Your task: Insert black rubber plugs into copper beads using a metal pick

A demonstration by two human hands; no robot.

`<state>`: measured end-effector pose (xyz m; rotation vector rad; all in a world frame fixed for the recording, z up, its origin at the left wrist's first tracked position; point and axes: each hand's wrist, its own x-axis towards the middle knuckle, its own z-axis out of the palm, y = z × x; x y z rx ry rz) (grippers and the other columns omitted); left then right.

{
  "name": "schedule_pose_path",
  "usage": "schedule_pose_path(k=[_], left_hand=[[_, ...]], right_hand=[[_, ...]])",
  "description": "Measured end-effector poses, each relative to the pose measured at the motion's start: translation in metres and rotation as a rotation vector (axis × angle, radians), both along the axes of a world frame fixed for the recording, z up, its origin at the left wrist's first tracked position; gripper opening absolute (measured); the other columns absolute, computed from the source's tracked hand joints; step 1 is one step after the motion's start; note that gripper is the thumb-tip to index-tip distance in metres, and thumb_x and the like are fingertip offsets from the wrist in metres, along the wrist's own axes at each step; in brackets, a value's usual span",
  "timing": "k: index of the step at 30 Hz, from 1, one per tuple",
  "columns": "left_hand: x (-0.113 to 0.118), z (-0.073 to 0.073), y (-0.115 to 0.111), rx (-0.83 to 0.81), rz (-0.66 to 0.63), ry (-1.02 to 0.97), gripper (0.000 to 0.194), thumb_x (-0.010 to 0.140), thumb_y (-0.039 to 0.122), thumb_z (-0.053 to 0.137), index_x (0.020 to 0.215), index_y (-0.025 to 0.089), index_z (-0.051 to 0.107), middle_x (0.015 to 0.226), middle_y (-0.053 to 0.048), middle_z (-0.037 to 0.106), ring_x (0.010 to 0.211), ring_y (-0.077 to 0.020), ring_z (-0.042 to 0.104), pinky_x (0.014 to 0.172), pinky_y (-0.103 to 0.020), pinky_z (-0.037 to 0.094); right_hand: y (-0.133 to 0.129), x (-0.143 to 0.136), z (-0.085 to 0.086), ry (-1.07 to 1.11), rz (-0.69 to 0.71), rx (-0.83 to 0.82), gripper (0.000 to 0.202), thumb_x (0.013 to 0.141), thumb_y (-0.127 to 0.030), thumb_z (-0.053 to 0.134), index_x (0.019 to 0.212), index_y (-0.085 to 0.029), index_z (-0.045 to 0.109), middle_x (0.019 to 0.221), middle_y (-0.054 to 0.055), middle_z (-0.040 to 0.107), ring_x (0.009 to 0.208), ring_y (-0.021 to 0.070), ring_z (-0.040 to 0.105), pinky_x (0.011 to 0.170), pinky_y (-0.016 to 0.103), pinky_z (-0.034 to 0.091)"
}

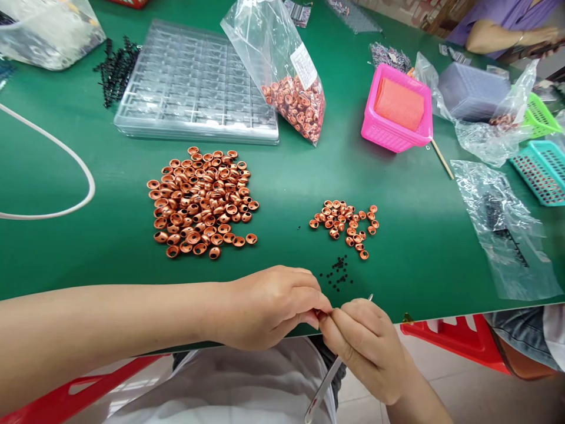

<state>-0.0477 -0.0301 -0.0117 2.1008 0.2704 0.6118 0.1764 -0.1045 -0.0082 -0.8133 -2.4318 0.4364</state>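
My left hand (pixel 276 306) is closed in a pinch at the table's front edge, its fingertips meeting those of my right hand. Whatever lies between the fingertips is hidden. Wrapped in my right hand (pixel 366 347) is a pair of slim metal tweezers (pixel 325 386), one end sticking out above the knuckles and the other hanging below. Just beyond my hands lie several tiny black parts (pixel 339 270). A small group of copper-coloured cup-shaped beads (pixel 339 219) sits behind them. To the left spreads a larger pile of the same beads (pixel 203 197).
Behind the large pile are stacked clear plastic trays (pixel 189 126), black parts (pixel 118 65) and a bag of copper beads (pixel 300 103). A pink basket (pixel 382 132) stands at right, near clear bags (pixel 498 235) and a turquoise basket (pixel 536 168). A white cable (pixel 83 168) loops at left. Another person's arm (pixel 494 38) shows far right.
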Motion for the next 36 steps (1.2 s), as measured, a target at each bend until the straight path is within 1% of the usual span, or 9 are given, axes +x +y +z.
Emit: schedule_pose_path(k=[6, 12, 16, 20, 23, 26, 28, 31, 36], left_hand=[[0.0, -0.003, 0.0, 0.026, 0.0, 0.011, 0.016, 0.102, 0.014, 0.045, 0.105, 0.013, 0.061, 0.086, -0.01, 0.069, 0.078, -0.0175, 0.061, 0.071, -0.027, 0.052], [-0.001, 0.0, 0.004, 0.107, 0.006, 0.179, 0.014, 0.099, 0.015, 0.05, 0.101, 0.013, 0.064, 0.083, -0.007, 0.066, 0.078, -0.0187, 0.06, 0.07, -0.027, 0.05], [-0.012, 0.014, 0.013, 0.199, 0.073, 0.374, 0.013, 0.095, 0.013, 0.055, 0.1, 0.016, 0.067, 0.089, -0.006, 0.064, 0.08, -0.0186, 0.061, 0.068, -0.026, 0.049], [-0.032, 0.026, 0.022, 0.283, 0.198, 0.516, 0.02, 0.093, 0.008, 0.052, 0.097, 0.017, 0.069, 0.094, -0.007, 0.063, 0.083, -0.0188, 0.061, 0.071, -0.027, 0.049], [-0.049, 0.031, 0.027, 0.307, 0.25, 0.611, 0.021, 0.091, 0.008, 0.053, 0.093, 0.018, 0.071, 0.094, -0.008, 0.063, 0.082, -0.0206, 0.062, 0.072, -0.029, 0.049], [-0.059, 0.036, 0.032, 0.324, 0.279, 0.688, 0.015, 0.09, 0.014, 0.058, 0.092, 0.018, 0.072, 0.094, -0.008, 0.065, 0.083, -0.0226, 0.063, 0.075, -0.032, 0.05], [-0.057, 0.039, 0.035, 0.349, 0.312, 0.731, 0.012, 0.091, 0.019, 0.061, 0.095, 0.017, 0.072, 0.096, -0.009, 0.065, 0.086, -0.0244, 0.062, 0.078, -0.035, 0.05], [-0.037, 0.04, 0.043, 0.391, 0.366, 0.737, 0.019, 0.093, 0.026, 0.062, 0.106, 0.015, 0.069, 0.104, -0.011, 0.065, 0.093, -0.0269, 0.061, 0.082, -0.039, 0.05], [0.004, 0.025, 0.061, 0.334, 0.466, 0.704, 0.026, 0.091, 0.033, 0.069, 0.108, 0.013, 0.067, 0.101, -0.011, 0.067, 0.099, -0.0289, 0.059, 0.087, -0.041, 0.048]], right_hand=[[0.0, -0.001, -0.005, 0.011, -0.007, -0.001, 0.04, 0.093, -0.006, 0.038, 0.129, -0.01, 0.056, 0.091, 0.007, 0.07, 0.072, 0.0171, 0.058, 0.057, 0.033, 0.049], [-0.001, -0.003, -0.021, -0.077, -0.074, 0.044, 0.028, 0.096, -0.01, 0.045, 0.119, -0.012, 0.061, 0.086, 0.007, 0.069, 0.071, 0.0168, 0.057, 0.061, 0.032, 0.047], [-0.001, -0.003, -0.018, 0.059, -0.215, 0.056, 0.02, 0.093, -0.011, 0.057, 0.111, -0.017, 0.063, 0.089, 0.005, 0.069, 0.076, 0.0153, 0.061, 0.068, 0.031, 0.053], [-0.003, 0.002, -0.015, 0.294, -0.426, 0.045, 0.027, 0.086, -0.006, 0.065, 0.108, -0.021, 0.063, 0.086, 0.003, 0.068, 0.075, 0.0143, 0.063, 0.063, 0.028, 0.054], [-0.005, 0.004, -0.022, 0.432, -0.573, 0.046, 0.029, 0.081, -0.002, 0.068, 0.103, -0.021, 0.065, 0.084, 0.003, 0.067, 0.073, 0.0155, 0.062, 0.061, 0.03, 0.052], [-0.004, 0.003, -0.03, 0.525, -0.642, 0.07, 0.027, 0.08, 0.0, 0.068, 0.099, -0.02, 0.066, 0.081, 0.002, 0.066, 0.071, 0.0158, 0.061, 0.059, 0.031, 0.049], [-0.004, 0.001, -0.033, 0.569, -0.659, 0.082, 0.027, 0.08, 0.001, 0.067, 0.098, -0.018, 0.067, 0.08, 0.003, 0.065, 0.072, 0.0157, 0.06, 0.06, 0.031, 0.048], [-0.003, -0.002, -0.033, 0.631, -0.689, 0.097, 0.027, 0.08, 0.004, 0.065, 0.098, -0.016, 0.067, 0.082, 0.004, 0.064, 0.074, 0.0158, 0.06, 0.061, 0.031, 0.046], [-0.003, -0.005, -0.035, 0.741, -0.749, 0.115, 0.025, 0.085, 0.0, 0.06, 0.102, -0.017, 0.066, 0.089, 0.006, 0.065, 0.082, 0.0179, 0.061, 0.064, 0.031, 0.046]])
